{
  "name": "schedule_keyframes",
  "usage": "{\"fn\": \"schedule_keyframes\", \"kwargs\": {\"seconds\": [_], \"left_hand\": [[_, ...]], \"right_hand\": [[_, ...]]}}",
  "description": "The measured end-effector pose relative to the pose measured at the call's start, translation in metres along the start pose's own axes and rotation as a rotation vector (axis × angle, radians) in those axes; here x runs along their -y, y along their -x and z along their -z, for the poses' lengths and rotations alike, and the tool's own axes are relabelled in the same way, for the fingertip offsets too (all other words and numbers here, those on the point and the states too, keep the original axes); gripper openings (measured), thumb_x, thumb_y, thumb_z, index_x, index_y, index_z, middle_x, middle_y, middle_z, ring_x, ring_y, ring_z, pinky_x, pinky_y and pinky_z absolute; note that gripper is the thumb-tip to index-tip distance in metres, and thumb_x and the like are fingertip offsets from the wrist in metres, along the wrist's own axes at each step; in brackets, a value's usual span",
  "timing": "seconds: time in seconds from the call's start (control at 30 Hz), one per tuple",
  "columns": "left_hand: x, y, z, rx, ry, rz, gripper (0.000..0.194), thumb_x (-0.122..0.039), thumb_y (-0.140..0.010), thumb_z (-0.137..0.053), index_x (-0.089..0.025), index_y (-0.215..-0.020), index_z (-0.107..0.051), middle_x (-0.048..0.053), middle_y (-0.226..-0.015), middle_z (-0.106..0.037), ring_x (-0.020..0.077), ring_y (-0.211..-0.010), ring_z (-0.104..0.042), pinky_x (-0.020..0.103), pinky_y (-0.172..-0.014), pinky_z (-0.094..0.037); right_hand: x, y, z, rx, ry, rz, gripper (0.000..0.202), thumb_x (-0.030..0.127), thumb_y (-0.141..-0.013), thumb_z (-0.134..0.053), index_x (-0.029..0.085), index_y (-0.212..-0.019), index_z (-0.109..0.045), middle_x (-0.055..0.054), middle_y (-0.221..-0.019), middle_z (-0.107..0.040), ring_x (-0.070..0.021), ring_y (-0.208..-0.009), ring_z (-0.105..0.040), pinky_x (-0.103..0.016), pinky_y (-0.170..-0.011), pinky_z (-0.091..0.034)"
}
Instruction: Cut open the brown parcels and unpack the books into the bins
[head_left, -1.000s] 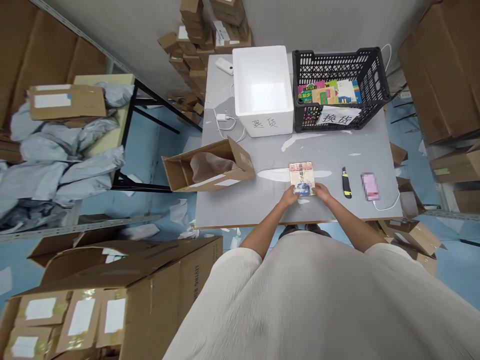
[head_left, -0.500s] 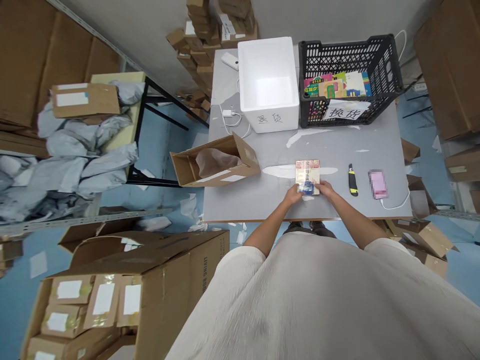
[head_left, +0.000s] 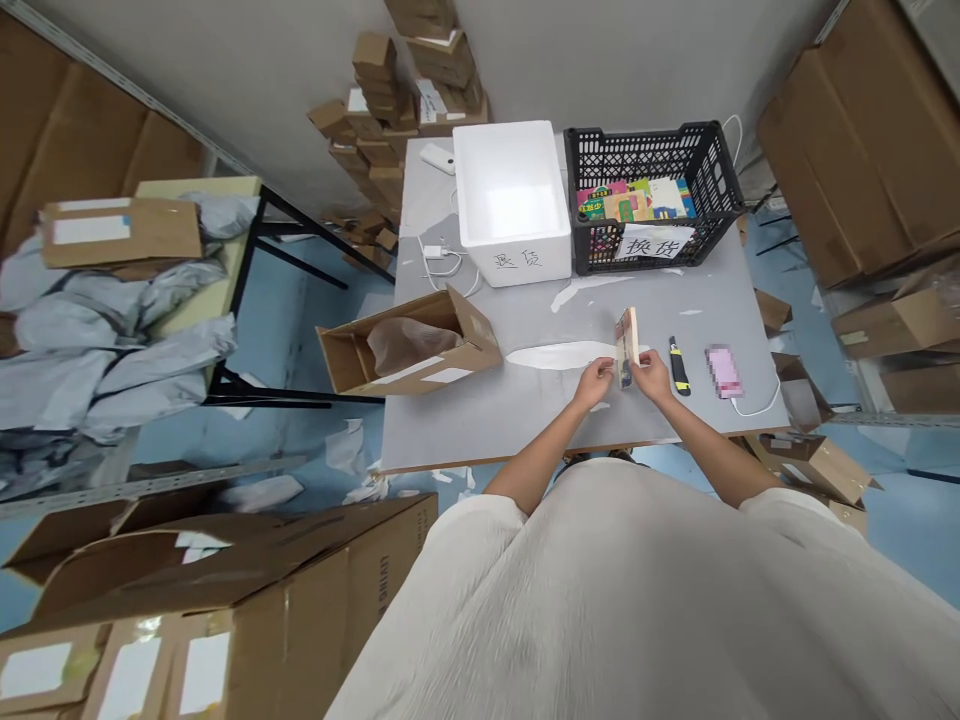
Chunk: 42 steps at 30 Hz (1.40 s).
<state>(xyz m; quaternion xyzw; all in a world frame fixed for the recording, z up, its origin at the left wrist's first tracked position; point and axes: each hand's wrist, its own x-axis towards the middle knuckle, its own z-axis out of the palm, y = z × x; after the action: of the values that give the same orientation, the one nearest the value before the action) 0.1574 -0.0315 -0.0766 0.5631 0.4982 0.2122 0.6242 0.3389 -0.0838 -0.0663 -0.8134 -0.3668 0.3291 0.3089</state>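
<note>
A small book (head_left: 625, 345) with a cream and red cover is tipped up on its edge over the table, its cover turned toward the left. My right hand (head_left: 651, 377) grips it from the right near the lower end. On the cover side, my left hand (head_left: 596, 382) has its fingers closed at the book's lower left; the exact contact of the fingertips is hard to see. Just right of my right hand lies a black and yellow utility knife (head_left: 679, 366). Beyond it is a pink phone (head_left: 724, 372) with a white cable.
On the grey table (head_left: 442, 430) stand a white foam box (head_left: 517, 262), a black plastic crate (head_left: 652, 258) with several books inside, and an open cardboard box (head_left: 420, 372) at the left. Grey parcels (head_left: 150, 370) fill the shelf at left. A large carton (head_left: 337, 590) stands lower left.
The book has been turned from facing up to standing on its edge. Both hands stay at it, the right now gripping from the side. The whole view has shifted slightly.
</note>
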Motion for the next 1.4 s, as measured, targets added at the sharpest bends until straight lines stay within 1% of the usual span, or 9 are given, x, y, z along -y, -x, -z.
{"fn": "schedule_keyframes", "kwargs": {"seconds": [0.1,0.23,0.37,0.53,0.7,0.9,1.03,1.23,1.4], "left_hand": [[-0.007,0.003,0.002,-0.026,0.062,-0.045,0.039,-0.013,-0.097,-0.061,-0.019,-0.132,-0.075,0.012,-0.141,-0.078,0.0246,-0.137,-0.071,0.041,-0.123,-0.051],[-0.002,0.008,0.011,-0.125,0.147,0.103,0.045,-0.017,-0.092,-0.071,-0.020,-0.137,-0.071,0.014,-0.137,-0.079,0.0275,-0.129,-0.074,0.043,-0.117,-0.054],[0.012,0.010,0.027,-0.211,0.236,0.279,0.054,-0.024,-0.086,-0.083,-0.020,-0.138,-0.069,0.017,-0.137,-0.078,0.0296,-0.127,-0.075,0.043,-0.113,-0.056],[0.024,0.007,0.034,-0.233,0.274,0.301,0.045,-0.024,-0.085,-0.084,-0.020,-0.129,-0.074,0.018,-0.139,-0.078,0.0301,-0.136,-0.071,0.044,-0.118,-0.052],[0.032,0.003,0.030,-0.185,0.183,0.269,0.045,-0.020,-0.087,-0.080,-0.019,-0.132,-0.074,0.020,-0.151,-0.072,0.0315,-0.146,-0.066,0.044,-0.121,-0.050],[0.046,0.002,0.029,-0.105,0.084,0.317,0.055,-0.020,-0.089,-0.075,-0.017,-0.143,-0.071,0.021,-0.162,-0.064,0.0321,-0.151,-0.062,0.043,-0.125,-0.048],[0.055,0.006,0.028,-0.052,0.044,0.339,0.063,-0.021,-0.089,-0.072,-0.018,-0.152,-0.067,0.018,-0.167,-0.062,0.0319,-0.157,-0.058,0.043,-0.129,-0.044],[0.063,0.013,0.026,0.029,-0.022,0.375,0.076,-0.029,-0.090,-0.075,-0.016,-0.163,-0.058,0.019,-0.175,-0.050,0.0369,-0.164,-0.048,0.046,-0.134,-0.039],[0.056,0.015,0.024,0.082,-0.146,0.374,0.081,-0.040,-0.094,-0.076,-0.015,-0.167,-0.053,0.019,-0.174,-0.052,0.0369,-0.161,-0.052,0.042,-0.132,-0.041]], "right_hand": [[0.005,0.005,-0.009,0.037,0.058,0.096,0.030,0.045,-0.083,-0.072,0.028,-0.106,-0.064,-0.006,-0.115,-0.081,-0.0264,-0.091,-0.072,-0.041,-0.094,-0.058],[0.010,0.012,-0.029,0.172,0.016,0.157,0.022,0.041,-0.087,-0.069,0.026,-0.103,-0.067,-0.006,-0.113,-0.082,-0.0258,-0.093,-0.073,-0.042,-0.097,-0.058],[0.003,0.011,-0.036,0.244,0.000,0.046,0.015,0.032,-0.088,-0.066,0.025,-0.100,-0.071,-0.008,-0.117,-0.082,-0.0260,-0.105,-0.075,-0.042,-0.105,-0.058],[-0.020,0.005,-0.025,0.252,0.037,-0.100,0.023,0.024,-0.087,-0.065,0.022,-0.107,-0.076,-0.010,-0.124,-0.082,-0.0273,-0.119,-0.075,-0.042,-0.113,-0.055],[-0.033,0.000,-0.020,0.260,0.036,-0.155,0.034,0.023,-0.086,-0.065,0.020,-0.117,-0.080,-0.011,-0.127,-0.082,-0.0276,-0.125,-0.075,-0.042,-0.117,-0.055],[-0.035,-0.002,-0.023,0.299,-0.013,-0.219,0.047,0.024,-0.087,-0.065,0.016,-0.133,-0.077,-0.015,-0.142,-0.078,-0.0283,-0.136,-0.072,-0.040,-0.121,-0.052],[-0.036,0.001,-0.027,0.347,-0.121,-0.225,0.053,0.023,-0.084,-0.064,0.017,-0.136,-0.076,-0.013,-0.141,-0.080,-0.0282,-0.134,-0.073,-0.040,-0.118,-0.055],[-0.034,0.001,-0.031,0.260,-0.172,-0.307,0.045,0.024,-0.074,-0.066,0.021,-0.117,-0.078,-0.009,-0.121,-0.085,-0.0298,-0.122,-0.075,-0.041,-0.110,-0.058],[-0.028,0.002,-0.037,0.218,-0.198,-0.341,0.025,0.035,-0.074,-0.075,0.023,-0.095,-0.069,-0.006,-0.098,-0.081,-0.0278,-0.102,-0.075,-0.037,-0.094,-0.059]]}}
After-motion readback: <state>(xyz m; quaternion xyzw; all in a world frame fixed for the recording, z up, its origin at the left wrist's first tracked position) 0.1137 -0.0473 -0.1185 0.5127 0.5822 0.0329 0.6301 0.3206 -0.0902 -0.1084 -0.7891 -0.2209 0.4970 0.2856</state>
